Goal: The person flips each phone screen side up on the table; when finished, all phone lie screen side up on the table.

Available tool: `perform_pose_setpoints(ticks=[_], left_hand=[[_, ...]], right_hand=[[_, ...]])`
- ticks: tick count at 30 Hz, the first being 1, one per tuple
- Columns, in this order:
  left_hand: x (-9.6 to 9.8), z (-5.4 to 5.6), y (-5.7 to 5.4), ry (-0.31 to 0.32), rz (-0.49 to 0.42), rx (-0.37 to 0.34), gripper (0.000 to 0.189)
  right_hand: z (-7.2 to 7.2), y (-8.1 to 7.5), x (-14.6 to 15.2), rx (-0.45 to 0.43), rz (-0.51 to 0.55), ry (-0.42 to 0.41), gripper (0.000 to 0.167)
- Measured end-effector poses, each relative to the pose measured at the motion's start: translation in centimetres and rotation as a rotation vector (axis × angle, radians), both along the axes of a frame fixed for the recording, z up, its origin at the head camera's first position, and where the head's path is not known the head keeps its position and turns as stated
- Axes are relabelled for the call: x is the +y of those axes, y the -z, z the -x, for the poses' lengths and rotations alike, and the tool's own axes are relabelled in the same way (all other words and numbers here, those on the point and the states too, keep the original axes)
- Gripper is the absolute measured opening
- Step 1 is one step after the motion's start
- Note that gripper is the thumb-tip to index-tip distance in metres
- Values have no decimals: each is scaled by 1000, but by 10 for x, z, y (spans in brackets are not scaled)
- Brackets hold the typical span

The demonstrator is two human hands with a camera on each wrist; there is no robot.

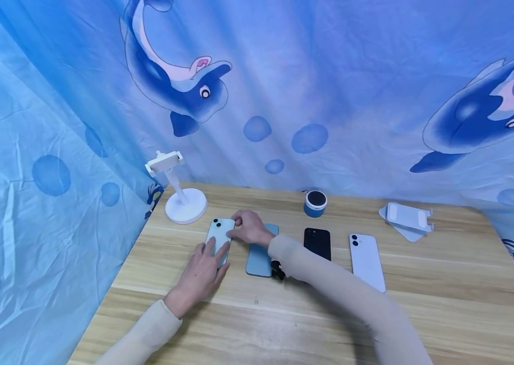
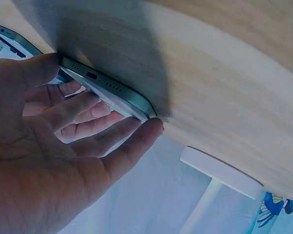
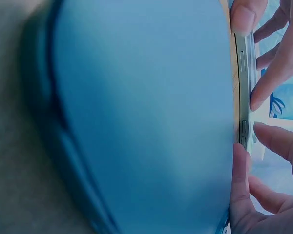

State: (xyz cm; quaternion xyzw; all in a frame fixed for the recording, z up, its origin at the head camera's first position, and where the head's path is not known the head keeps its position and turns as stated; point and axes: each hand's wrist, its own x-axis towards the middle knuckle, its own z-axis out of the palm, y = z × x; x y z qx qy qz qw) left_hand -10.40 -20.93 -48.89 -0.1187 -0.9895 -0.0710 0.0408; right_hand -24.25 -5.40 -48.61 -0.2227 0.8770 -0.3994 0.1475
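Note:
A pale green smartphone [image 1: 213,234] lies back up at the left of the table, its two-lens camera at the far end. My left hand [image 1: 199,276] grips it from the near side: in the left wrist view the thumb and a finger hold opposite corners of its port end [image 2: 95,76], other fingers over its back. At the far right side, my right hand [image 1: 249,226] pinches the edge; the right wrist view shows those fingers [image 3: 240,163] beside the side buttons. Under the right wrist lies a blue flat device [image 1: 259,259], partly hidden, looming large in the right wrist view.
A white phone stand [image 1: 186,205] with a round base stands back left. Toward the back is a small blue round speaker [image 1: 315,204]. A black smartphone [image 1: 317,242], partly behind the right sleeve, a white smartphone [image 1: 367,261] and a folding stand [image 1: 407,219] lie rightward.

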Motion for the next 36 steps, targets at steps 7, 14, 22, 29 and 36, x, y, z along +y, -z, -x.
perform_pose_setpoints(ticks=[7,14,22,29,36], left_hand=[[-1,4,-4,39,48,57,54],[1,7,-5,59,116,73,54],[5,6,-6,40,116,101,54],[6,5,-8,28,49,66,57],[1,4,-13,3,-64,-11,60]], right_hand=[[1,-2,-5,-17,5,47,47],[0,-5,-6,-24,3,78,47],[-2,-5,-9,-76,21,137,40],[-2,-3,-5,-110,81,139,39],[-4,-1,4,-205,236,99,34]])
